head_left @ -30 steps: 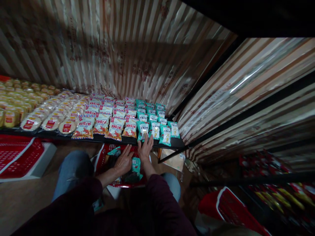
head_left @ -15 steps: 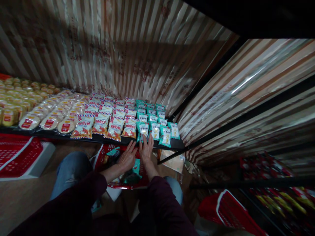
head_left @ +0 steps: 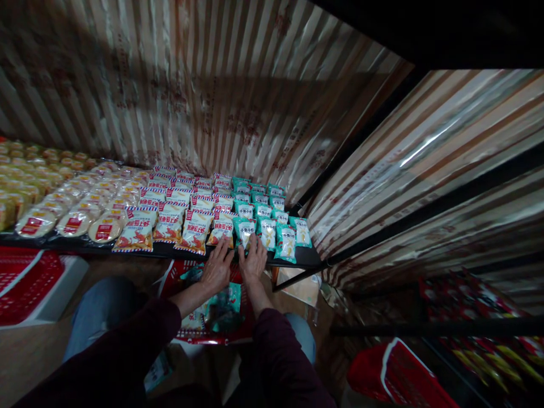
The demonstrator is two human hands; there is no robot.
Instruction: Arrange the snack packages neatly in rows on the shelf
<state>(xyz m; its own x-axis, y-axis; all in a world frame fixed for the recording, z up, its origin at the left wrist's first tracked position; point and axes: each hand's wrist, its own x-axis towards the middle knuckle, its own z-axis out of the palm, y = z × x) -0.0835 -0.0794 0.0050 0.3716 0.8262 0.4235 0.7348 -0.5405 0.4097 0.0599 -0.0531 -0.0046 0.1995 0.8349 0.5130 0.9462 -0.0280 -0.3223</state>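
Note:
My left hand (head_left: 217, 266) lies flat with fingers spread at the front edge of the black shelf (head_left: 170, 249), touching a red-and-white snack packet (head_left: 221, 231). Beside it, my right hand (head_left: 253, 260) rests open on the front teal snack packets (head_left: 268, 232). Rows of teal packets fill the shelf's right end, red-and-white ones (head_left: 170, 218) the middle. Below my hands, a red basket (head_left: 212, 323) holds more teal packets (head_left: 225, 306). Both sleeves are dark maroon.
Round cakes in clear wrap (head_left: 68, 209) and yellow packets (head_left: 12, 192) cover the shelf's left. Striped foil sheeting (head_left: 212, 90) backs the shelf. Red baskets sit at lower left (head_left: 25, 277) and lower right (head_left: 395, 368). A lower shelf of snacks (head_left: 488, 328) is on the right.
My left hand rose from the basket up to the shelf edge and now lies next to my right hand. The right hand stayed on the teal packets. The view dipped slightly.

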